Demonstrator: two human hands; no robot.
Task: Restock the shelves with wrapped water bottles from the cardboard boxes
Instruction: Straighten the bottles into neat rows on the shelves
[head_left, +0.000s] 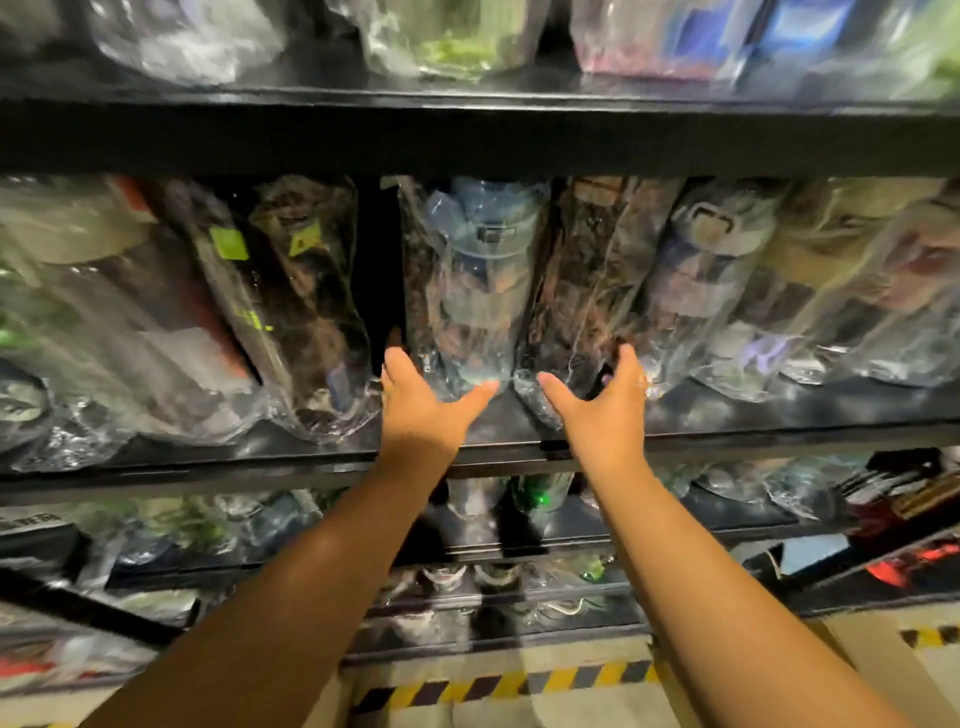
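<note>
Two bare hands are seen at the base of wrapped bottles on the middle shelf (727, 415) of a dark rack. The left hand (421, 400) is spread open around the foot of a clear bottle (480, 291), fingers to its left side and thumb just beneath it; nothing is lifted. The right hand (605, 400) is likewise open, cupped against the wrap of the neighbouring dark bottle (576, 291), fingers behind it and thumb in front. Both bottles stand upright in the row, touching one another, with a dark gap left of the clear one. The step is judged to be seating or straightening stock on the shelf rather than fetching it; no cardboard boxes are visible. The next move is likely to call for the bottles to be pushed back and squared, with care that the slippery film is not snagged or neighbours toppled.
</note>
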